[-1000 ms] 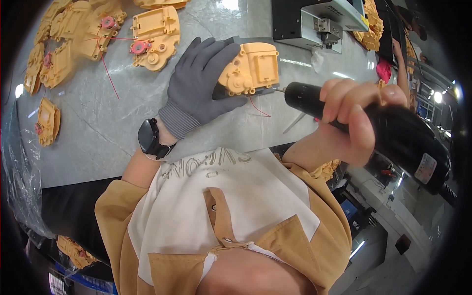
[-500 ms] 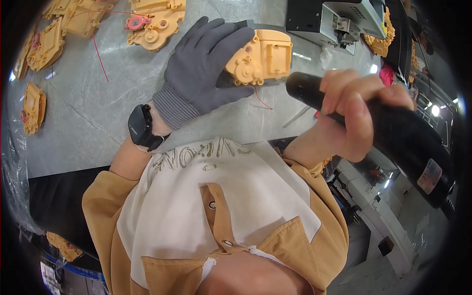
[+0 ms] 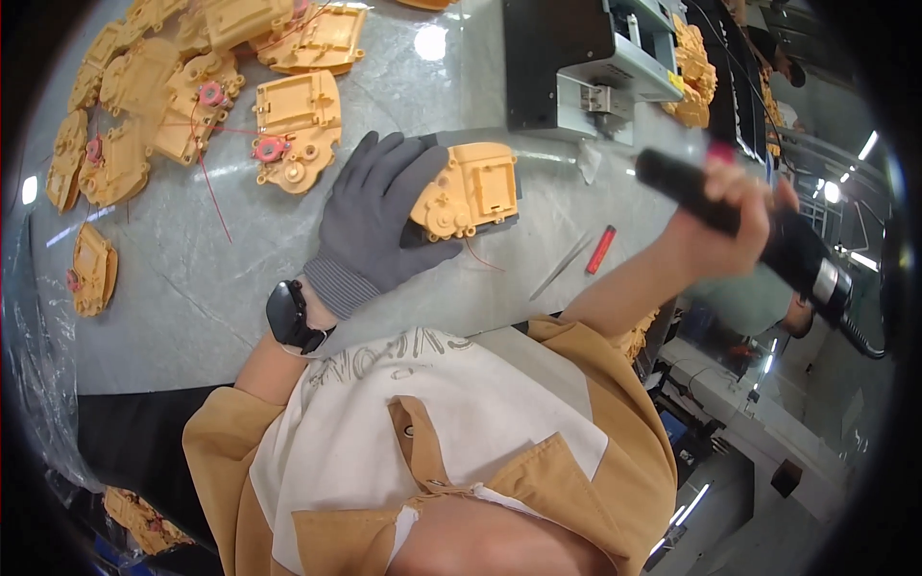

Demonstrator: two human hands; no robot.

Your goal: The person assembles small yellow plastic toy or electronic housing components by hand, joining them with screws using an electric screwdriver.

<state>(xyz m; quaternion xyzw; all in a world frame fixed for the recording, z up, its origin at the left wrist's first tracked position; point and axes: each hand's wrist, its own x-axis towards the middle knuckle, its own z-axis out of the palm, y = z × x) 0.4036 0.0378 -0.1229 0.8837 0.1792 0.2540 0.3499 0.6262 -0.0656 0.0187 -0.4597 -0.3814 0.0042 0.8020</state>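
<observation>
My left hand (image 3: 370, 221), in a grey work glove, grips the left side of a yellow plastic housing (image 3: 495, 187). The housing lies on a dark pad on the table, with a thin red wire below it. My bare right hand (image 3: 735, 221) is wrapped round a black electric screwdriver (image 3: 677, 182), held in the air to the right of the housing and apart from it. A coiled cord runs from the screwdriver's rear end. Motion blurs the right hand a little.
Several more yellow housings (image 3: 298, 110), some with red round parts and red wires, lie at the left and far left. A grey and black machine (image 3: 567, 72) stands at the back right. Tweezers (image 3: 562, 267) and a red stick-shaped tool (image 3: 601, 250) lie between my forearms.
The screwdriver in my right hand has moved away from the housing, to the right. My left hand still holds the housing. The view has shifted, showing more of the table's far side.
</observation>
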